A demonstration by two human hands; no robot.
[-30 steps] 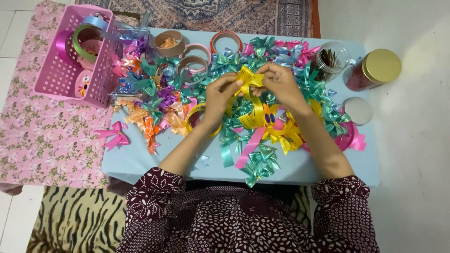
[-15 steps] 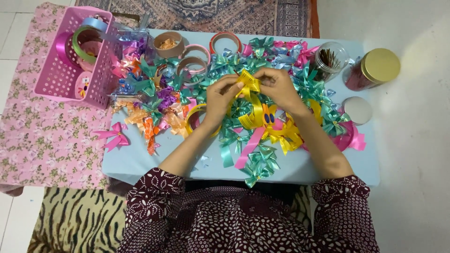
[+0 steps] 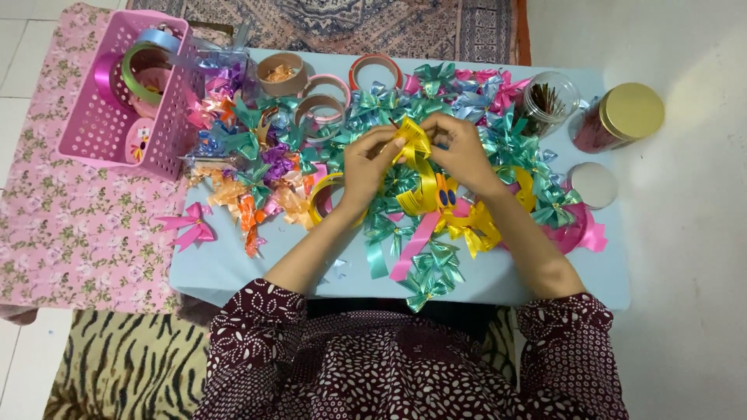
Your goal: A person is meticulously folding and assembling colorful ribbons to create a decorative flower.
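from the head view, we're looking straight down at the low blue table [image 3: 233, 268], and both hands are meeting above its middle. the left hand [image 3: 366, 167] is pinching a folded loop of yellow ribbon [image 3: 412, 144], fingers curled tight on it from the left. the right hand [image 3: 459, 152] is closing on the same loop from the other side, thumb and fingertips pressed in, so the fold is being trapped between the two grips. the yellow tail is trailing down toward the body onto a heap of finished bows [image 3: 428, 272], teal, pink and gold. ribbon spools [image 3: 319, 109] are sitting just beyond the hands, within easy reach. a pink basket [image 3: 117, 124] is parked off to the left, and a gold-lidded jar [image 3: 618, 117] is standing well right, clear of the work.
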